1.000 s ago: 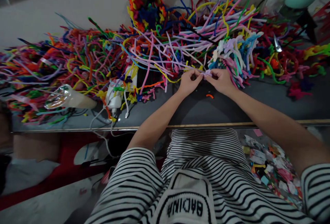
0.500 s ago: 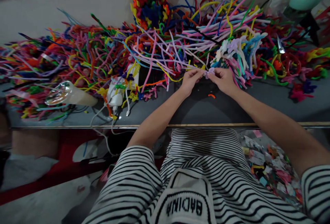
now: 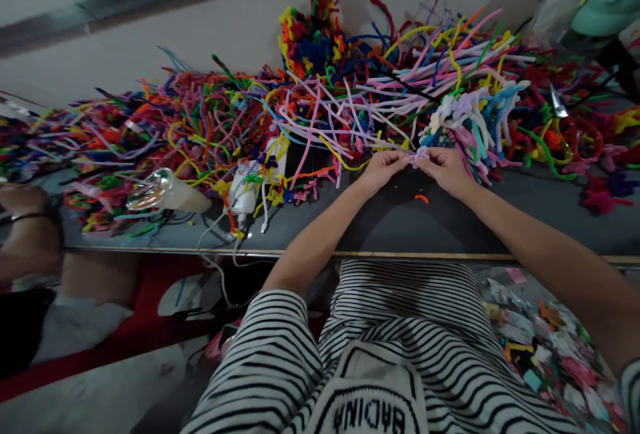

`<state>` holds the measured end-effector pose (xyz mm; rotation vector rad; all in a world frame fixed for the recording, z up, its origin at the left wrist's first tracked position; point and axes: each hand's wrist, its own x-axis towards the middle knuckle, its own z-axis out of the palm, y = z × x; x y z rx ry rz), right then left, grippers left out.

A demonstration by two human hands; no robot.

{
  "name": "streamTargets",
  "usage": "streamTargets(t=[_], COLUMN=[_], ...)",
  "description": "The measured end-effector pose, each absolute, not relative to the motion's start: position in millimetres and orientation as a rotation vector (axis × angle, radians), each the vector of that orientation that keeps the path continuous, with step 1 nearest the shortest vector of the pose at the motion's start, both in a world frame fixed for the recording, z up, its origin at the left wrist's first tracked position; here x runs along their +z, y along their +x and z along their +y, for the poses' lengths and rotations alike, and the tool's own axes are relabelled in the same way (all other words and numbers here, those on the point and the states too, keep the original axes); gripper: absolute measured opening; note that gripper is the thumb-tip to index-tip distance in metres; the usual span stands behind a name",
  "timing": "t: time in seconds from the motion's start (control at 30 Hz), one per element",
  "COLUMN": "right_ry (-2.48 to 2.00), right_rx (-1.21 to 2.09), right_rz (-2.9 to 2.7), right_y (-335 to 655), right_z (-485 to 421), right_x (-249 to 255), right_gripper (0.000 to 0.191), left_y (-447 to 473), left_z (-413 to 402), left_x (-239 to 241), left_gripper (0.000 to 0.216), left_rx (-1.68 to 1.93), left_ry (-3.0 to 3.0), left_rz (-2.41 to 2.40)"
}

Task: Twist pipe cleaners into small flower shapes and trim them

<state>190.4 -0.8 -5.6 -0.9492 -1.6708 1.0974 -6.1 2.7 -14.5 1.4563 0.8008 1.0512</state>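
Between my two hands is a small light-purple pipe cleaner (image 3: 421, 153) bent into a looped, flower-like shape. My left hand (image 3: 388, 169) pinches its left side, and my right hand (image 3: 445, 169) grips the right side with thumb and forefinger. The fingertips nearly meet, so part of the piece is hidden. Just beyond my right hand lies a bundle of white, purple, pink and blue pipe cleaner pieces (image 3: 473, 114). A short orange scrap (image 3: 423, 199) rests on the dark table (image 3: 390, 227) below my hands.
Heaped pipe cleaners (image 3: 200, 107) run along the wall. Scissors (image 3: 558, 104) lie at the right. A white power adapter (image 3: 243, 194) with cables and a tilted plastic cup (image 3: 185, 193) stand left. Another person's arm (image 3: 30, 221) is at the far left. Scraps (image 3: 555, 347) cover the floor.
The camera view has shifted, so everything sits lower and further right. The other person's arm now shows at the left. Both my hands still pinch the purple piece, with fingers slightly shifted.
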Motion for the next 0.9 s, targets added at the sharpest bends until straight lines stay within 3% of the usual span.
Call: streamTargets(t=[0.3,0.53,0.9], right_ry=[-1.022,-0.964,-0.967], right_rx=[1.087,1.101,1.160], right_rz=[-1.652,-1.651,-1.625], right_y=[187,189,188], right_z=[0,3,3], right_x=[-4,-8,-7], right_gripper=[0.057,0.058,0.062], left_y=[-2,-4,-1], left_z=[9,4,0], left_x=[-24,-25,-16], left_gripper=[0.014,0.012,0.029], left_rx=[1.190,1.280,1.250], left_ry=[1.921,1.945,1.877], left_rz=[1.153,1.080,1.109])
